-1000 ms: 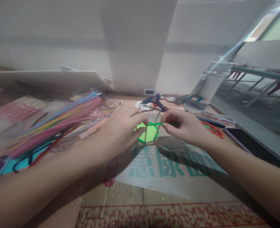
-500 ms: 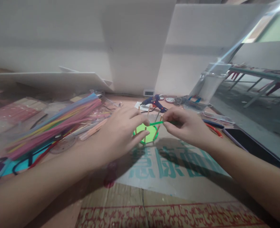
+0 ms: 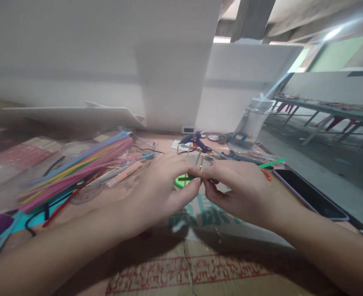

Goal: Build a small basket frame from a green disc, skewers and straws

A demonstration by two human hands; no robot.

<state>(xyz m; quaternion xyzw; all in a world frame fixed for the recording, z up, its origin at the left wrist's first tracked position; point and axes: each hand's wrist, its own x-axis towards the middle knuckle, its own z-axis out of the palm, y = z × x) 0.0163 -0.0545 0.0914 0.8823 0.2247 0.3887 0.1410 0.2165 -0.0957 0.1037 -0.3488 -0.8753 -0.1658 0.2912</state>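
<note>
Fingertips of my left hand [image 3: 172,185] and my right hand [image 3: 236,183] meet in the middle, each closed in a pinch on a thin green pipe cleaner [image 3: 273,163]. One end of it sticks out past my right hand; a darker green stretch shows by my left fingers. Just behind the fingertips stands a small green base [image 3: 180,181] with several thin wooden sticks [image 3: 189,151] upright on it. My left hand covers much of that base, so I cannot tell whether the pipe cleaner touches it.
A blue glue gun [image 3: 196,141] lies at the back, near a small display [image 3: 188,130]. Bundled coloured pipe cleaners [image 3: 85,164] lie left. On the right are a clear plastic container [image 3: 250,123] and a phone [image 3: 309,193]. Printed plastic sheeting [image 3: 221,226] covers the table's front.
My hands have come together, right hand moving left, and now pinch the pipe cleaner fingertip to fingertip. Its long end now shows beyond my right hand. The view has shifted slightly.
</note>
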